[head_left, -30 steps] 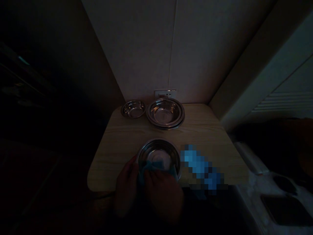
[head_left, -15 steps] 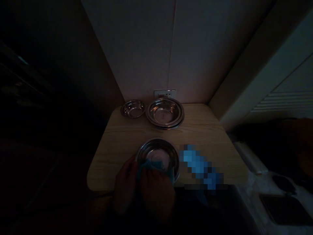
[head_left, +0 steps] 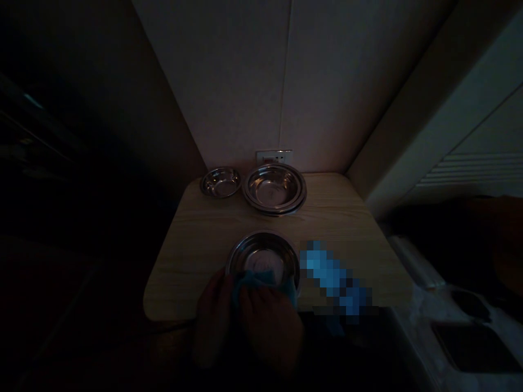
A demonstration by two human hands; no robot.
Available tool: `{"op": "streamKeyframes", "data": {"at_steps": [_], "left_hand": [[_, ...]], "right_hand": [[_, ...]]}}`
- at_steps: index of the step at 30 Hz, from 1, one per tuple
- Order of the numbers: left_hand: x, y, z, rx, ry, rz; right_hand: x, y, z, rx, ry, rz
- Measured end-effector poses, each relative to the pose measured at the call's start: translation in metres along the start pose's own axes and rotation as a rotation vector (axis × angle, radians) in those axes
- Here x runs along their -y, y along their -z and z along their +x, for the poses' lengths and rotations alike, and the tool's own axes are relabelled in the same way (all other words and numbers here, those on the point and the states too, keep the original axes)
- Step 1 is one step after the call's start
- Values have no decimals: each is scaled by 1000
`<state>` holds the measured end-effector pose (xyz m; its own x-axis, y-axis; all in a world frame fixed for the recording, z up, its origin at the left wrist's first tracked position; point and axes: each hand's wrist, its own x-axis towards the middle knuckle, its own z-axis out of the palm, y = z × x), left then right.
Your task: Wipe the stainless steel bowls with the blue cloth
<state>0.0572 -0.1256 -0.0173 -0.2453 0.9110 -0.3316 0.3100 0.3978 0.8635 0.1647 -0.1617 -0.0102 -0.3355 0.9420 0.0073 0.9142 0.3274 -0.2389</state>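
Observation:
A shiny metal bowl [head_left: 237,258] sits near the front edge of a small wooden table. My left hand [head_left: 213,310] grips its left rim, thumb and fingers closed at the edge. My right hand [head_left: 267,321] presses a blue cloth [head_left: 261,278] against the near inner side of the bowl, with the fingers bunched over it. Part of the cloth spreads toward the right rim. The near rim is hidden behind my hands. Dim light makes the fingertips hard to see.
At the back of the table [head_left: 186,256] stand a stack of metal bowls [head_left: 273,191] and a smaller metal bowl [head_left: 221,183]. A wall socket [head_left: 274,157] is behind them. A pixelated blue object [head_left: 329,274] lies to the right. A dark flat object [head_left: 474,345] rests on a pale surface lower right.
My right hand has shifted slightly right with the cloth, whose edge now reaches farther along the right side. My left hand stays at the left rim; the bowls stay in place.

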Motion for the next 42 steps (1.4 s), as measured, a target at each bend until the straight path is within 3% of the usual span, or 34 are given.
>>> {"op": "streamKeyframes", "data": {"at_steps": [4, 11, 15, 20, 25, 30, 37, 42], "left_hand": [[4, 6, -2, -45, 22, 9], [-3, 4, 12, 37, -41, -59], [-3, 0, 10, 45, -46, -14], [-3, 3, 10, 79, -71, 22], [-6, 3, 7, 56, -64, 53], [-10, 0, 1, 23, -58, 56], [-9, 2, 4, 66, -29, -7], [-5, 4, 6, 111, -57, -38]], "right_hand": [[9, -1, 5, 9, -23, 18], [-19, 21, -12, 191, 74, 94], [-12, 30, -6, 260, -40, 153], [-4, 33, 23, 179, -84, 188], [-22, 32, 43, 158, -217, 17], [-24, 33, 31, 188, -308, -114], [-8, 52, 21, 355, -122, 39], [-11, 37, 33, 188, -121, 84]]}}
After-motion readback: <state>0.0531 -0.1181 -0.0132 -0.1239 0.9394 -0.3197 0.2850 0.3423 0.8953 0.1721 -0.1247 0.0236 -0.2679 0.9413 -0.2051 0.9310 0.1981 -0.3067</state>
